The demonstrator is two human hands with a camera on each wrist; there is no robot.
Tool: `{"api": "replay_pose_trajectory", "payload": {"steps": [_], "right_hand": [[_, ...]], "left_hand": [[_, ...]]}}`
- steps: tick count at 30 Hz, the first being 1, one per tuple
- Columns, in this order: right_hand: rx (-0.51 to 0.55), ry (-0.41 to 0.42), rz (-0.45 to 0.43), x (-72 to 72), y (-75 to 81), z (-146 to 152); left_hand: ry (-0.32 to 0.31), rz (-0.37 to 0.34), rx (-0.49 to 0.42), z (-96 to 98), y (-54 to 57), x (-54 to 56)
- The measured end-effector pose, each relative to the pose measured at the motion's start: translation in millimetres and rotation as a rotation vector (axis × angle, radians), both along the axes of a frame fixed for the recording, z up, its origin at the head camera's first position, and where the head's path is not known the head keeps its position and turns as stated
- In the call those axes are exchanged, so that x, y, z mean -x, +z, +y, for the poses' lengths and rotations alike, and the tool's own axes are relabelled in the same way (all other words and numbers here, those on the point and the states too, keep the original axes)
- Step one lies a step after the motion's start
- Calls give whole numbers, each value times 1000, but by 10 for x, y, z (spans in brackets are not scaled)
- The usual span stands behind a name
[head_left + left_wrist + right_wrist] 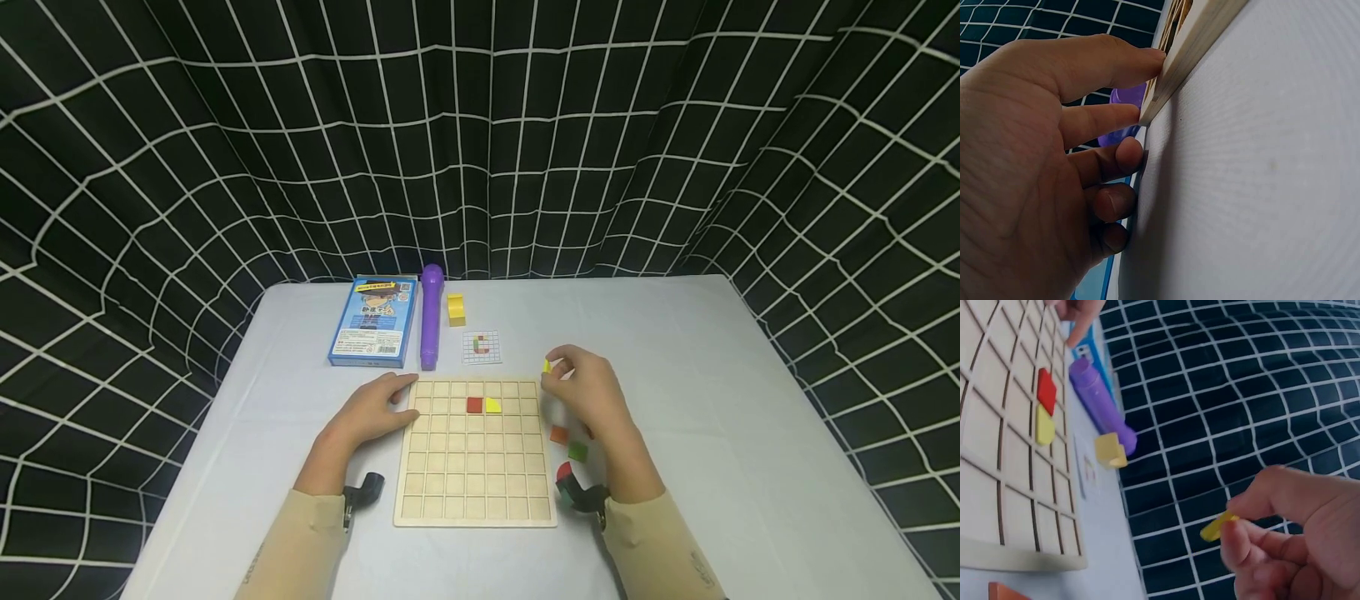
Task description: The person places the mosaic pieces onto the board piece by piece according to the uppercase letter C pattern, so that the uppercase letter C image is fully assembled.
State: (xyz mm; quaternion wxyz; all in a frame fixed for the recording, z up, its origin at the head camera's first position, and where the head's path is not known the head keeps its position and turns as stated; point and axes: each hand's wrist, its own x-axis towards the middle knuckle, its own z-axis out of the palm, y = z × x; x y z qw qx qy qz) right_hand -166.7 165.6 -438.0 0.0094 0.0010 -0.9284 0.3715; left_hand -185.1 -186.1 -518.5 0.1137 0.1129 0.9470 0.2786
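Note:
A wooden grid board (476, 454) lies on the table between both hands. A red square tile (475, 405) and a yellow tile with one rounded corner (492, 406) sit side by side in its second row. My left hand (372, 407) touches the board's upper left edge with thumb and index finger, the other fingers loosely bent in the left wrist view. Beyond the upper right corner, my right hand (588, 385) pinches a small yellow tile (1217, 527) between thumb and index finger, raised off the table.
Right of the board lie an orange tile (559, 434), a green tile (577, 452) and a red piece (564, 472), partly covered by the wrist camera. Behind the board are a pattern card (481, 347), a yellow block (456, 310), a purple tube (431, 321) and a blue box (373, 321).

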Motion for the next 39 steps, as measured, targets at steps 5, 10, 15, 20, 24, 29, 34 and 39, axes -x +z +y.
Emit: {"api": "replay_pose_trajectory", "payload": {"steps": [5, 10, 15, 20, 24, 29, 34, 39], "right_hand": [[136, 24, 55, -24, 44, -60], [294, 61, 30, -27, 39, -140], [375, 115, -7, -25, -10, -226], [461, 179, -41, -15, -77, -315], [519, 214, -59, -18, -120, -402], [480, 235, -11, -20, -183, -521], [360, 214, 17, -38, -225, -657], [237, 199, 30, -79, -304, -800]], "left_hand": [[10, -1, 2, 7, 3, -3], [17, -5, 5, 10, 2, -6], [23, -8, 5, 13, -3, -6], [24, -3, 7, 17, -5, -7], [19, 4, 8, 14, -6, -9], [18, 4, 4, 11, -2, -15], [15, 2, 2, 12, 2, -16], [16, -1, 2, 8, -2, -16]]}}
